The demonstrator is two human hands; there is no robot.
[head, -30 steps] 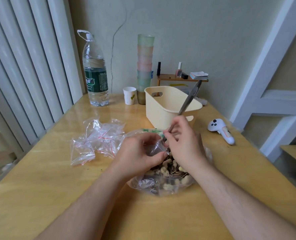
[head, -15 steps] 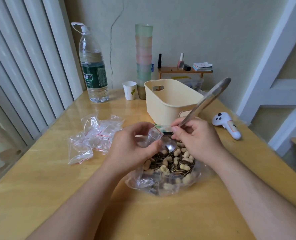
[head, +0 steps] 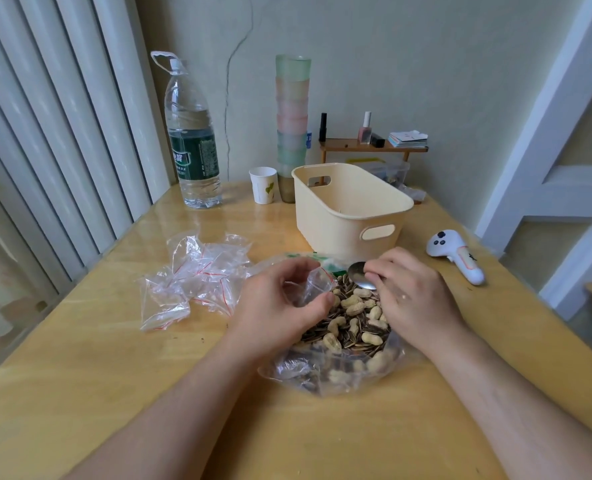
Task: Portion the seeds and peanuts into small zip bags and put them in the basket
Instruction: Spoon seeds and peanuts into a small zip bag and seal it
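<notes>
Left hand (head: 280, 299) pinches a small zip bag (head: 313, 284) by its mouth, thumb and fingers curled round the plastic, mouth turned right toward the spoon. Right hand (head: 408, 296) holds a spoon (head: 360, 274): fingers curled over the handle, which is hidden under the hand; only the bowl shows, pointing left, lying just beside the zip bag mouth and low over the seeds and peanuts (head: 353, 320). Spoon bowl looks empty. Key relation: the pile sits directly below and between both hands, spoon bowl at its far edge, zip bag at its left edge, so the scoop is a short dip toward the person and a short carry left. Right hand is the nearer one to the pile.

The pile lies in a big open clear bag (head: 322, 375) on the desk (head: 97, 375). Basket (head: 350, 216) stands just behind the hands, long axis running back-left to front-right, nothing visible inside. Spare zip bags (head: 197, 278) heaped to the left, near the left hand.

Desk is yellow wood, glossy, some crumbs. At the back: water bottle (head: 192, 140), paper cup (head: 263, 185), stacked cups (head: 292, 126), small shelf (head: 374, 147). White controller (head: 457, 254) to the right. Pale cracked wall behind, vertical slats left.
</notes>
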